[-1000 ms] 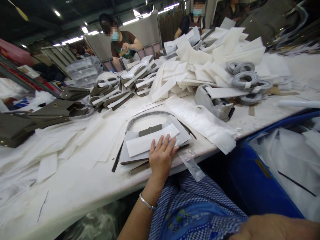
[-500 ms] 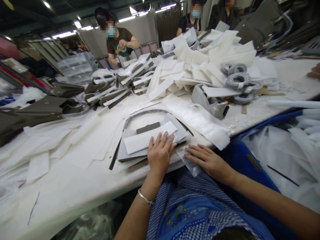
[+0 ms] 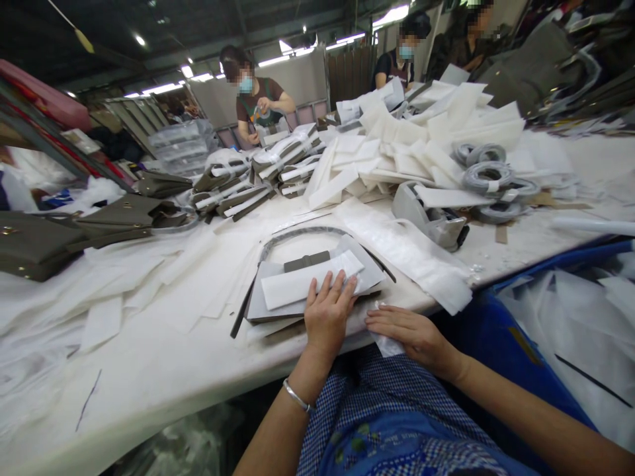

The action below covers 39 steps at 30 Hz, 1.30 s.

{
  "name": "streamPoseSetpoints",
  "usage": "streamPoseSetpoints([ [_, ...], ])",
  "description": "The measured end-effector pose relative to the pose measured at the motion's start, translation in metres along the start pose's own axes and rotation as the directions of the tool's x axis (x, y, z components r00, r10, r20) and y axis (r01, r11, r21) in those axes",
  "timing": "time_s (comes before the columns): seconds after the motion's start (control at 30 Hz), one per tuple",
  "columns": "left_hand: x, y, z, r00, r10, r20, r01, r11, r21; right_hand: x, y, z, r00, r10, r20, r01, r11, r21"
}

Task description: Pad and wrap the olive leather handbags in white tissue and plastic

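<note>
My left hand (image 3: 328, 309) lies flat with fingers spread, pressing on a white foam strip (image 3: 292, 284). Under the strip is a flat dark bag piece (image 3: 307, 261) layered with grey sheet, and its wrapped handle (image 3: 307, 235) arches away from me with a dark strap end on either side. Close to the table's front edge, my right hand (image 3: 414, 334) rests with fingers stretched out over a small clear plastic bag (image 3: 389, 345). The plastic hangs partly over the edge, and the hand covers some of it.
A tape dispenser (image 3: 429, 215) stands beyond a sheet of bubble wrap (image 3: 404, 251). White foam pieces (image 3: 397, 129) and grey coils (image 3: 489, 175) are heaped behind. Wrapped bags (image 3: 233, 185) lie back left. A blue bin (image 3: 476, 330) is at right. Co-workers sit across the table.
The view has shifted, so everything sits lower and further right. My right hand has slid a little towards my left hand over the plastic bag; the left stays on the foam strip.
</note>
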<state>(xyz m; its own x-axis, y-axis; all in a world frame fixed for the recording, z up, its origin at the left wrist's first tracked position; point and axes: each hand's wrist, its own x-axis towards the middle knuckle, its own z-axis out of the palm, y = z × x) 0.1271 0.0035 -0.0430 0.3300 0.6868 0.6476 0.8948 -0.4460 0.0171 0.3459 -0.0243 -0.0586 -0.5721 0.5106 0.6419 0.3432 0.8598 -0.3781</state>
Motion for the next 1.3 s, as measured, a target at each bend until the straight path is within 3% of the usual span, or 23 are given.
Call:
streamPoseSetpoints([
  [0.27,-0.003,-0.001,0.003,1.0,0.007,-0.001,-0.007,1.0,0.013,0.001,-0.002,0.005,0.998,0.048,0.03,-0.05,0.995,0.083],
  [0.47,-0.005,-0.002,0.01,0.999,0.023,0.027,-0.024,0.999,0.035,-0.016,-0.027,0.007,0.988,0.152,0.031,-0.154,0.987,0.051],
  [0.67,-0.003,0.0,0.006,0.999,0.032,0.036,-0.033,0.999,0.038,0.017,-0.035,-0.017,0.997,0.081,0.008,-0.081,0.997,-0.008],
  [0.87,-0.005,0.0,0.003,0.998,0.051,0.032,-0.05,0.999,-0.017,0.083,-0.009,-0.04,0.987,0.156,-0.045,-0.161,0.976,-0.144],
  [1.03,-0.003,0.001,0.004,0.999,0.043,-0.014,-0.043,0.999,-0.022,0.131,0.024,-0.034,0.925,0.381,-0.016,-0.377,0.909,-0.179],
  [1.2,-0.002,0.001,0.003,0.998,0.027,-0.06,-0.03,0.998,-0.049,0.151,0.051,-0.019,0.81,0.578,0.098,-0.55,0.807,-0.217],
  [1.3,0.0,0.001,0.0,0.999,0.012,-0.03,-0.015,0.997,-0.081,0.152,0.063,-0.012,0.809,0.563,0.168,-0.523,0.821,-0.23],
])
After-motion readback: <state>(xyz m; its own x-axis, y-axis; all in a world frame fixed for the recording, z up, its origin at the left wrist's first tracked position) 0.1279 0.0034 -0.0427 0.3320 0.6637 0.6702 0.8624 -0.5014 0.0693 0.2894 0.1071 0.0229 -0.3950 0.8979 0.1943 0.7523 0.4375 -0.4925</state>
